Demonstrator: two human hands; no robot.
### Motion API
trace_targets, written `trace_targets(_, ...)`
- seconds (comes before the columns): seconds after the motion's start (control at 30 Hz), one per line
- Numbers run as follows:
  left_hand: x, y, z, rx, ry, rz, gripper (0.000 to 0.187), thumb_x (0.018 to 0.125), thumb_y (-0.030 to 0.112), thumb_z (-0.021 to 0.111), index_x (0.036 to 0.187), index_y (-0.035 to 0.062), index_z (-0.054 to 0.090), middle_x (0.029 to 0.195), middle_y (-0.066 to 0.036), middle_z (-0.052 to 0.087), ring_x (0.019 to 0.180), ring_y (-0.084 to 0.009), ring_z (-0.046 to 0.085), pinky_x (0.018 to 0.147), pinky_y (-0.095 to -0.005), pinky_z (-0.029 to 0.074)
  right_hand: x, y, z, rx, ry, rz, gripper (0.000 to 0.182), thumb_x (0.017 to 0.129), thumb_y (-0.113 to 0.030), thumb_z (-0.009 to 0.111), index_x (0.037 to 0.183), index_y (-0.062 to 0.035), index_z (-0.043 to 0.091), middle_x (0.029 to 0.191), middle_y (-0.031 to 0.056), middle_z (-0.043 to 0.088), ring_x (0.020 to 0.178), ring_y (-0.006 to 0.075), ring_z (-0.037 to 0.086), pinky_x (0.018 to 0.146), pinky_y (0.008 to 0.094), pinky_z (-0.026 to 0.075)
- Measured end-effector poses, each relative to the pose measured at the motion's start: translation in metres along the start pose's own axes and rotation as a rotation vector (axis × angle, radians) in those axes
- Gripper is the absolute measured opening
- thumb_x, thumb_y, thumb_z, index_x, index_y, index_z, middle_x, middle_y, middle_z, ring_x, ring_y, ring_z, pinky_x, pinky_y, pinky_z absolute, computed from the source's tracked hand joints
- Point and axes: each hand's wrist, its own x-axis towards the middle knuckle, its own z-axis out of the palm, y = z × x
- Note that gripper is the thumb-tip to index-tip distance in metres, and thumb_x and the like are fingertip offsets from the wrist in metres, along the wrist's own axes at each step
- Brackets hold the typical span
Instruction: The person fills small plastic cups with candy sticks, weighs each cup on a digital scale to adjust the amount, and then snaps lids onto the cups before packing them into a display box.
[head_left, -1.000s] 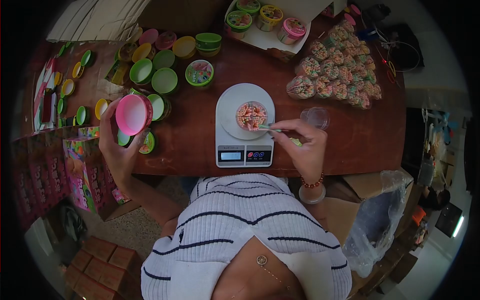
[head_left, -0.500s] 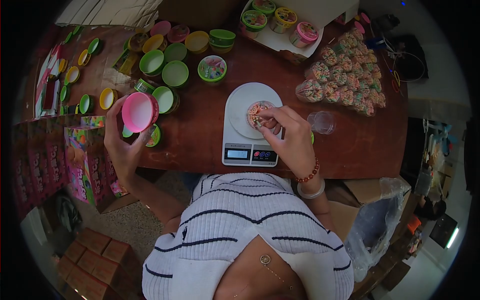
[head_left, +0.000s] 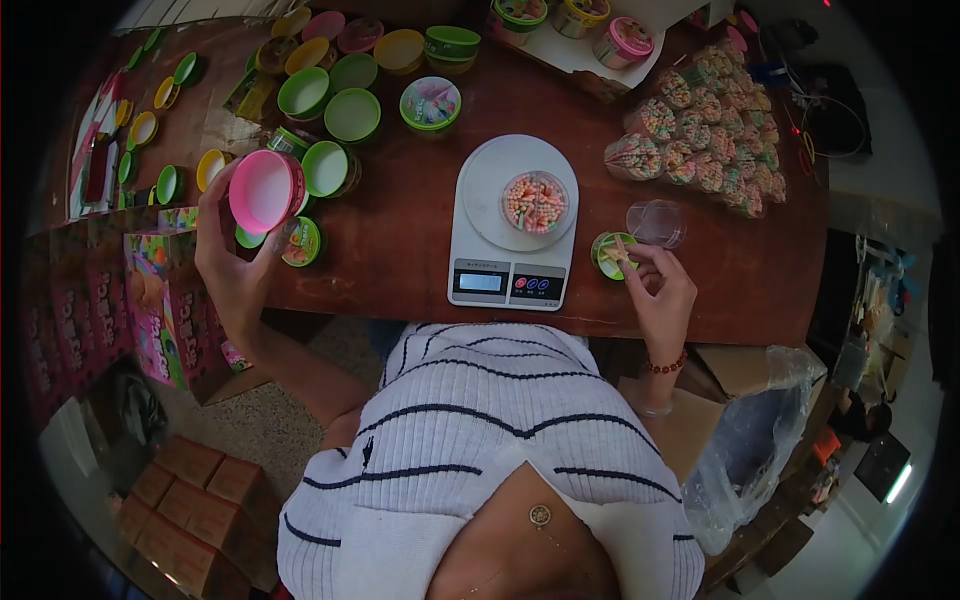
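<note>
My left hand [head_left: 232, 265] holds a round pink lid [head_left: 262, 192] by its sides, its pale inside facing me. On the digital kitchen scale [head_left: 475, 215] stands a clear cup of small pastel beads [head_left: 535, 203]. To the right of the scale, my right hand [head_left: 662, 290] is over a small green lid [head_left: 603, 262]. Its fingertips are pinched around a thin, pale tan piece [head_left: 620, 248], whose kind is too small to tell. Beside that hand lies a clear plastic cup or cap [head_left: 657, 222].
Several bead-filled clear cups [head_left: 700, 140] are massed at the right. Green, yellow and pink lids and tubs [head_left: 352, 115] crowd the left. A white carton [head_left: 575, 70] with labelled tubs stands at the back. Pink printed boxes [head_left: 160, 315] line the left edge.
My right hand has moved right, from the bead cup to the small green lid. My left hand still holds the pink lid, which sits slightly higher in view.
</note>
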Motion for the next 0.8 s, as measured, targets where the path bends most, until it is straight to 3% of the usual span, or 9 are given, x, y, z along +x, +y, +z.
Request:
trace_targets(0.17, 0.004, 0.012, 0.011, -0.041, 0.034, 0.058, 0.075, 0.076, -0.006, 0.08, 0.145, 0.0003, 0.05, 0.141, -0.013, 0.056, 0.132, -0.0255, 0.056, 0.113, -0.0405, 0.046, 0.006, -0.009, 0.017, 0.106, 0.055, -0.059, 0.025, 0.086, 0.001, 0.078, 0.11, -0.0019, 0.074, 0.092, 0.0067, 0.07, 0.071, 0.0095, 0.062, 0.064, 0.0247, 0.05)
trace_targets(0.27, 0.004, 0.021, 0.017, -0.075, 0.082, 0.052, 0.077, 0.076, -0.008, 0.079, 0.146, -0.0005, 0.048, 0.142, -0.013, 0.053, 0.134, -0.025, 0.053, 0.114, -0.0405, 0.045, 0.012, -0.014, 0.026, 0.129, 0.039, -0.091, 0.039, 0.082, -0.003, 0.083, 0.12, -0.0037, 0.071, 0.102, 0.0088, 0.072, 0.082, 0.0145, 0.067, 0.073, 0.0278, 0.055)
trace_targets(0.33, 0.001, 0.029, 0.028, -0.157, 0.071, 0.042, 0.078, 0.076, -0.006, 0.08, 0.146, -0.0012, 0.048, 0.142, -0.013, 0.053, 0.134, -0.0247, 0.054, 0.113, -0.0399, 0.045, 0.019, -0.032, 0.035, 0.08, 0.034, -0.249, 0.066, 0.079, -0.009, 0.088, 0.138, -0.0044, 0.06, 0.128, 0.0125, 0.068, 0.115, 0.0223, 0.067, 0.096, 0.0347, 0.055)
trace_targets(0.37, 0.0, 0.032, 0.033, -0.241, 0.057, 0.03, 0.078, 0.076, -0.003, 0.08, 0.146, -0.0019, 0.048, 0.142, -0.013, 0.053, 0.133, -0.0244, 0.054, 0.113, -0.0393, 0.045, 0.022, -0.038, 0.042, 0.082, 0.037, -0.25, 0.066, 0.079, -0.009, 0.088, 0.138, -0.0044, 0.06, 0.128, 0.0125, 0.068, 0.115, 0.0223, 0.067, 0.096, 0.0347, 0.055)
trace_targets(0.47, 0.0, 0.036, 0.043, -0.158, -0.01, 0.094, 0.079, 0.075, 0.003, 0.081, 0.146, -0.0027, 0.048, 0.141, -0.013, 0.054, 0.131, -0.0237, 0.055, 0.112, -0.0382, 0.045, 0.027, -0.054, 0.06, 0.065, 0.039, -0.444, 0.091, 0.069, -0.015, 0.094, 0.148, -0.0037, 0.049, 0.151, 0.0167, 0.055, 0.141, 0.0361, 0.051, 0.118, 0.0449, 0.041)
trace_targets(0.6, -0.001, 0.035, 0.039, -0.083, -0.02, 0.109, 0.077, 0.074, 0.005, 0.081, 0.144, -0.0013, 0.05, 0.139, -0.012, 0.056, 0.129, -0.0238, 0.056, 0.111, -0.0376, 0.045, 0.024, -0.053, 0.044, 0.149, 0.127, -0.46, 0.07, 0.075, -0.011, 0.089, 0.138, -0.0041, 0.06, 0.138, 0.0158, 0.064, 0.127, 0.0319, 0.062, 0.107, 0.0404, 0.049)
trace_targets(0.67, -0.003, 0.033, 0.034, -0.078, -0.013, 0.088, 0.076, 0.074, 0.004, 0.081, 0.144, -0.0012, 0.05, 0.139, -0.012, 0.056, 0.128, -0.024, 0.056, 0.111, -0.0376, 0.045, 0.015, -0.032, 0.018, 0.042, 0.026, -0.152, 0.043, 0.081, -0.004, 0.082, 0.122, -0.0042, 0.07, 0.116, 0.014, 0.072, 0.104, 0.0256, 0.07, 0.089, 0.0364, 0.055)
trace_targets(0.7, -0.003, 0.031, 0.031, -0.065, -0.001, 0.067, 0.076, 0.074, 0.004, 0.081, 0.143, -0.0011, 0.051, 0.139, -0.012, 0.056, 0.128, -0.0242, 0.057, 0.111, -0.0377, 0.045, 0.013, -0.021, 0.009, 0.035, 0.032, -0.149, 0.043, 0.081, -0.004, 0.082, 0.122, -0.0042, 0.07, 0.116, 0.014, 0.072, 0.104, 0.0256, 0.07, 0.089, 0.0364, 0.055)
trace_targets(0.8, -0.001, 0.022, 0.03, -0.113, -0.004, 0.037, 0.076, 0.073, 0.002, 0.081, 0.142, -0.0009, 0.051, 0.139, -0.012, 0.057, 0.128, -0.0251, 0.058, 0.11, -0.0385, 0.046, 0.004, 0.006, 0.002, -0.105, -0.092, 0.047, 0.027, 0.084, 0.001, 0.076, 0.11, -0.0037, 0.075, 0.098, 0.0123, 0.072, 0.08, 0.0216, 0.069, 0.071, 0.0332, 0.054)
